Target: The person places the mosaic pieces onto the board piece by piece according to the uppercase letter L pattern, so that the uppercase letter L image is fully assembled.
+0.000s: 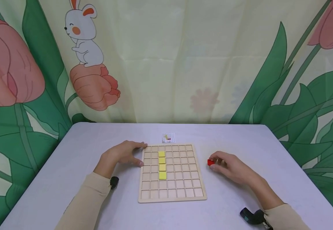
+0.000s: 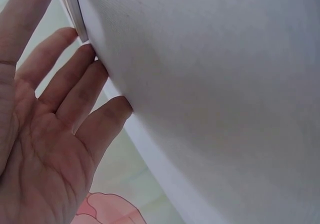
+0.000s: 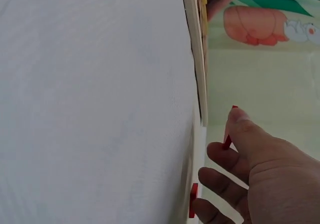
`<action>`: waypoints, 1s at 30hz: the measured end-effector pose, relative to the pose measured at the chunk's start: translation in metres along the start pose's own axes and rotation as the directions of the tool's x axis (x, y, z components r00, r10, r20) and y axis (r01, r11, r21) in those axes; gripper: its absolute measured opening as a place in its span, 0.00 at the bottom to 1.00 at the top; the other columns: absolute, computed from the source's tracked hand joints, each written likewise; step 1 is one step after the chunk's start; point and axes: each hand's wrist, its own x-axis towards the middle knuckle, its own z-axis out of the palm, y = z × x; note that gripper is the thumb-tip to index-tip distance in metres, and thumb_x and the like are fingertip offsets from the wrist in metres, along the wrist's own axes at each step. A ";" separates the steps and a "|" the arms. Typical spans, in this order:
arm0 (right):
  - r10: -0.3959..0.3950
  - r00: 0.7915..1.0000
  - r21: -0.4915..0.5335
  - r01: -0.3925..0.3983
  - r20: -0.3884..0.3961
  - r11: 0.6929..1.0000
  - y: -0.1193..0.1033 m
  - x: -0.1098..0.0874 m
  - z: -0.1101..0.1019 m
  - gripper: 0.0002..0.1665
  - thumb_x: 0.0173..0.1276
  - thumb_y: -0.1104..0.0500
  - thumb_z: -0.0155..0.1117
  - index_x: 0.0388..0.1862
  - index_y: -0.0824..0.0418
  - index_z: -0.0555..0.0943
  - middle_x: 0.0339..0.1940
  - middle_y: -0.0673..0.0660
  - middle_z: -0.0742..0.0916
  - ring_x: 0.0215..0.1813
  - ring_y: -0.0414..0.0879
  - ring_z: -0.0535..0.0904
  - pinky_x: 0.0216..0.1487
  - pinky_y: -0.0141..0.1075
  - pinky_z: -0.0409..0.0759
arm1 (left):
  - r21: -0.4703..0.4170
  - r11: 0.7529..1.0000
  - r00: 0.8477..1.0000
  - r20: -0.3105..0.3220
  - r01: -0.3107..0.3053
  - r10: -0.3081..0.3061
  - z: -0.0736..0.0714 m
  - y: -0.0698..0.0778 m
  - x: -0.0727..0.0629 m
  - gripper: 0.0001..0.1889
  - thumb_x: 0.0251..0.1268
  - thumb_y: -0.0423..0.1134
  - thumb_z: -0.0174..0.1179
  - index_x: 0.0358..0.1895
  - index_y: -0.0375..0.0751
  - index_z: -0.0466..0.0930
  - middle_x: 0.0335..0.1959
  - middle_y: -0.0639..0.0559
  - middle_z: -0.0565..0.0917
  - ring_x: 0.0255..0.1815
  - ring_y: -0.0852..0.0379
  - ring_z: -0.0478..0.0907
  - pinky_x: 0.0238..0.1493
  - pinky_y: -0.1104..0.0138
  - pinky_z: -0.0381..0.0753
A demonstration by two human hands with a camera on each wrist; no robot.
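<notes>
A wooden grid board [image 1: 171, 200] lies flat on the table, with a column of several yellow square tiles [image 1: 162, 167] in its cells. My left hand [image 1: 120, 155] rests at the board's left side, thumb on the edge and fingertips by the far corner. To the right of the board, my right hand [image 1: 231, 166] pinches a red tile [image 1: 210, 162] between thumb and index finger. The right wrist view shows that pinched tile edge-on, and a second red tile [image 3: 193, 200] low beside the other fingers.
Beyond the board's far edge lies a small card [image 1: 168, 138] printed with a grid and coloured cells. A white cloth covers the table [image 1: 224, 214]. Behind it hangs a curtain [image 1: 166, 64] with tulips and a rabbit. Both wrists carry black cameras.
</notes>
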 end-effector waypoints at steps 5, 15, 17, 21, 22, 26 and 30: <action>-0.051 0.999 0.028 0.051 -0.009 0.998 -0.010 0.007 0.001 0.14 0.71 0.55 0.71 0.52 0.43 0.81 0.43 0.36 0.84 0.43 0.35 0.79 0.45 0.35 0.81 | 0.002 1.000 1.000 0.004 0.006 -0.006 -0.003 0.001 -0.002 0.47 0.52 0.55 0.79 0.77 0.55 0.69 0.79 0.49 0.67 0.81 0.43 0.60 0.77 0.45 0.63; -0.095 0.995 0.058 0.093 0.024 0.994 -0.033 0.022 0.006 0.13 0.73 0.50 0.70 0.54 0.45 0.81 0.42 0.37 0.84 0.43 0.35 0.78 0.44 0.37 0.82 | -0.013 1.000 1.000 0.014 0.020 -0.020 -0.001 0.002 0.000 0.48 0.51 0.55 0.79 0.78 0.56 0.68 0.79 0.49 0.66 0.81 0.42 0.59 0.77 0.44 0.62; -0.107 0.994 0.061 0.105 0.029 0.993 -0.038 0.025 0.007 0.14 0.72 0.51 0.70 0.54 0.45 0.81 0.42 0.37 0.84 0.43 0.35 0.79 0.45 0.37 0.82 | -0.013 1.000 1.000 0.011 0.019 -0.019 0.000 0.002 0.000 0.48 0.50 0.55 0.80 0.78 0.56 0.68 0.79 0.49 0.66 0.81 0.42 0.59 0.78 0.44 0.62; -0.143 0.989 0.069 0.141 0.029 0.988 -0.047 0.030 0.009 0.15 0.72 0.53 0.71 0.55 0.47 0.81 0.42 0.37 0.85 0.43 0.35 0.79 0.45 0.36 0.82 | -0.016 1.000 1.000 0.005 0.022 -0.022 0.000 0.002 0.001 0.48 0.50 0.55 0.80 0.78 0.55 0.68 0.79 0.50 0.66 0.81 0.43 0.59 0.77 0.45 0.62; -0.147 0.989 0.072 0.144 0.030 0.987 -0.048 0.031 0.010 0.15 0.72 0.53 0.71 0.55 0.48 0.81 0.42 0.37 0.85 0.43 0.34 0.79 0.45 0.37 0.82 | -0.016 1.000 1.000 0.004 0.019 -0.019 0.000 0.002 0.001 0.48 0.50 0.55 0.80 0.77 0.55 0.68 0.79 0.50 0.67 0.81 0.43 0.59 0.77 0.45 0.62; -0.140 0.989 0.087 0.135 0.053 0.987 -0.055 0.036 0.015 0.15 0.73 0.51 0.70 0.56 0.48 0.81 0.42 0.37 0.84 0.45 0.34 0.79 0.47 0.37 0.82 | -0.016 1.000 1.000 0.009 0.016 -0.015 -0.001 0.001 0.000 0.47 0.51 0.54 0.80 0.77 0.55 0.69 0.79 0.50 0.67 0.81 0.44 0.59 0.77 0.45 0.63; -0.126 0.989 0.110 0.117 0.083 0.987 -0.060 0.040 0.022 0.17 0.72 0.52 0.70 0.58 0.50 0.81 0.43 0.38 0.84 0.46 0.36 0.79 0.49 0.39 0.82 | -0.012 1.000 1.000 0.017 0.011 -0.011 -0.001 0.002 -0.001 0.47 0.52 0.54 0.79 0.77 0.55 0.69 0.79 0.51 0.67 0.81 0.44 0.60 0.77 0.46 0.63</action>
